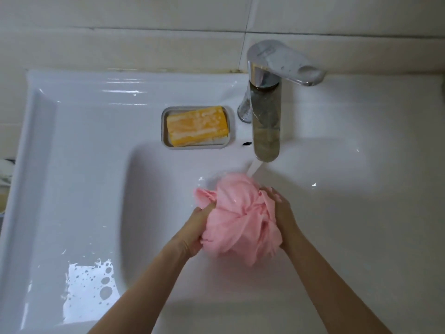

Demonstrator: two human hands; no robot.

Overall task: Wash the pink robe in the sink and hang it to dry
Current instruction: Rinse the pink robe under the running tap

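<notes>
1. Currently, the sink (72, 165) is being used as the wash place. Its white basin is filling most of the view, and suds (89, 285) are lying on the near-left rim.
2. The tap (265, 116) is being run, and a thin stream of water (255, 168) is falling from the spout towards the back of the bundle.
3. The pink robe (240, 220) is being held over the basin, just below the spout, bunched into a ball between the two hands.
   - It is being judged soft and limp, with no stiffness to push against.
   - As it is being wetted, it is probably getting heavier and more inclined to sag and drip.
   - A flap is sticking out at the left and loose folds are hanging at the bottom, so a hold on one corner would likely let the rest trail.
   - The whole bunch is best taken in both hands. The collar and shoulders, which are wanted for hanging, are being hidden inside the bundle.
4. The left hand (197, 227) is gripping the left side, with its fingers curled into the cloth.
5. The right hand (284, 213) is being pressed against the right side, with its fingers curled over an upper fold.
6. A yellow soap bar (197, 125) is lying in its dish (231, 141) behind the basin, left of the tap and well apart from the robe.
</notes>
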